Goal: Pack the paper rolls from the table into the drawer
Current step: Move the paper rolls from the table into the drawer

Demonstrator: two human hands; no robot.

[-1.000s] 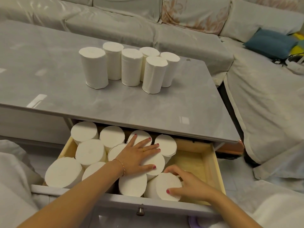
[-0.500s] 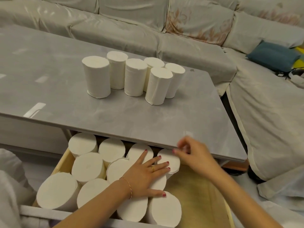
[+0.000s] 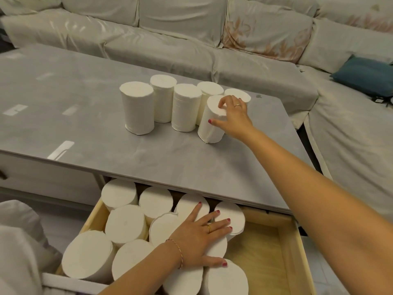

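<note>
Sofa (image 3: 191, 39): light-covered sectional wrapping the far and right sides of the scene; a teal cushion (image 3: 365, 75) lies on its right arm. Not involved in the work.

Surface (image 3: 74, 92): grey stone-look top. Six paper rolls stand on it in a tight upright cluster near the far right corner, most touching a neighbour.

Drawer (image 3: 287, 258): pulled open beneath the near edge of the surface, wooden interior. Its left and centre are filled with packed rolls (image 3: 125, 224) standing on end, close against one another. The right portion shows bare wooden floor, so room remains.

Right hand (image 3: 232, 116): arm extended across the surface, fingers curled over the top rim of the nearest roll (image 3: 209, 126), thumb pressed on its side. The hand is closed about it, while the roll tilts slightly and its base appears to rest on the surface, so it is judged not yet lifted.

Left hand (image 3: 202, 237): spread flat, palm down, on the tops of the packed rolls in the drawer, gripping nothing, evidently steadying them.

Step in hand: pick-up of the next roll. The next move calls for a clean lift clear of the adjoining rolls, then lowering it upright into the free right side of the drawer.
</note>
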